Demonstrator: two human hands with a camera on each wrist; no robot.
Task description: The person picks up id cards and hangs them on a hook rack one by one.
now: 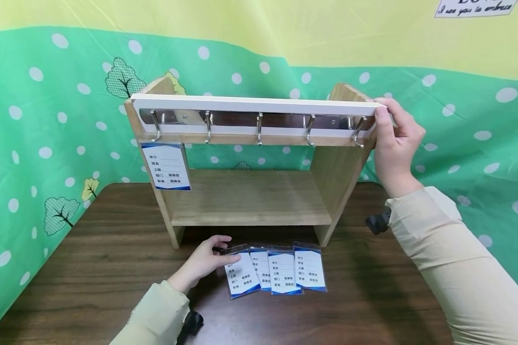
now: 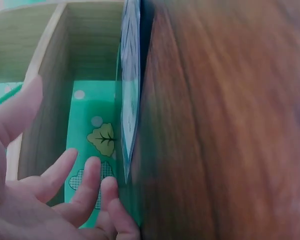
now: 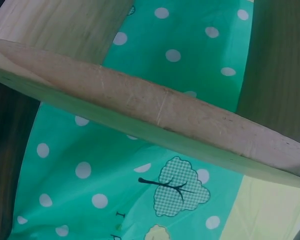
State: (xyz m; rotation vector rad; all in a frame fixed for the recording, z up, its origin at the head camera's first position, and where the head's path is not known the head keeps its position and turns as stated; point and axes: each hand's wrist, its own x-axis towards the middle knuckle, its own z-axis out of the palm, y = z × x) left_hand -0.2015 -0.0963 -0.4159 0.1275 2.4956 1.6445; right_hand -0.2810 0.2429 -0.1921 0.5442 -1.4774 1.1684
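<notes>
The right hand (image 1: 397, 143) grips the rack (image 1: 250, 199), seemingly to steady it. The unclenched left hand (image 1: 202, 263) perhaps touches a card (image 1: 243, 277).

there are five cards (image 1: 282, 273), five metal hooks (image 1: 259, 129), one wooden rack (image 1: 250, 196) and one table (image 1: 349, 316).

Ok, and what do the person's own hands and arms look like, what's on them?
Left hand and right hand wear no gloves. The left sleeve and right sleeve are pale cream and reach about the wrist. A small black device sits at the left wrist, another at the right. I see no markings or cables on either arm.
</notes>
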